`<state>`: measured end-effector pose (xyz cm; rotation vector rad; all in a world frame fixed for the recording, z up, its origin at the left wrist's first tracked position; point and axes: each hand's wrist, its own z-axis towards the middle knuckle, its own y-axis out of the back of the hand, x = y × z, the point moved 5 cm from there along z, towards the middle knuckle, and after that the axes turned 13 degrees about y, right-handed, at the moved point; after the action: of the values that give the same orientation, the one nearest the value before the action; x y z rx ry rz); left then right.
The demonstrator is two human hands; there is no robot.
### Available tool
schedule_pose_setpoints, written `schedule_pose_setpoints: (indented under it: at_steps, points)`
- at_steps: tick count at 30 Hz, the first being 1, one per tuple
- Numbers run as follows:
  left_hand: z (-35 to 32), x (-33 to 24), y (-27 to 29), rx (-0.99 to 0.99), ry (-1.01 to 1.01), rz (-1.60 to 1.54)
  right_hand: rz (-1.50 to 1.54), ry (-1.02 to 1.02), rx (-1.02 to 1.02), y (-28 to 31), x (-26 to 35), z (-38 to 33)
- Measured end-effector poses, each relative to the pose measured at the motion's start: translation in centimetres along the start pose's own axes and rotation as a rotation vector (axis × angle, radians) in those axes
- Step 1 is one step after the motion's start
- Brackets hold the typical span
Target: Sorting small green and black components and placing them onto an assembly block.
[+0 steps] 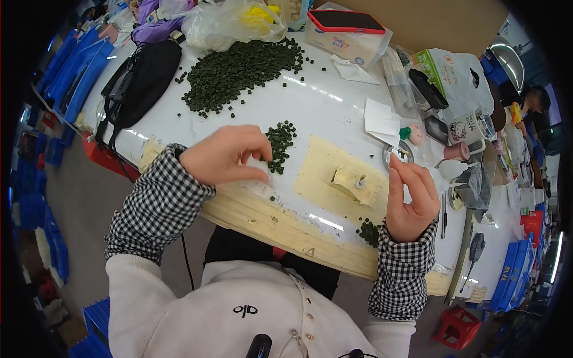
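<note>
My left hand hovers near the table's front edge, its thumb and forefinger curved but apart, with nothing plainly between them. Just beyond its fingertips lies a small cluster of dark green pieces. My right hand is raised at the right, thumb and forefinger pinched together; whatever is in the pinch is too small to name. Between the hands, a cream block with a small metal post rests on a yellowish sheet. More dark green pieces lie below my right hand.
A large heap of dark green pieces covers the far middle. Behind it are a plastic bag and a clear box bearing a red-edged phone. A black pouch lies left; a mug stands right.
</note>
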<state>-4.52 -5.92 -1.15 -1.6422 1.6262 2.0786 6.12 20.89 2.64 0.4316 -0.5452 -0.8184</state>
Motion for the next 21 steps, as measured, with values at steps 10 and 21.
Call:
schedule_pose_setpoints:
  at_steps: [10,21]
  points:
    - [-1.4,-0.2,-2.1,0.046,0.063,0.001,-0.023,0.004,-0.023,0.3,0.2,0.4]
    - [-1.6,3.0,1.3,-0.278,0.239,-0.013,0.026,-0.176,-0.148,3.6,0.1,-2.0]
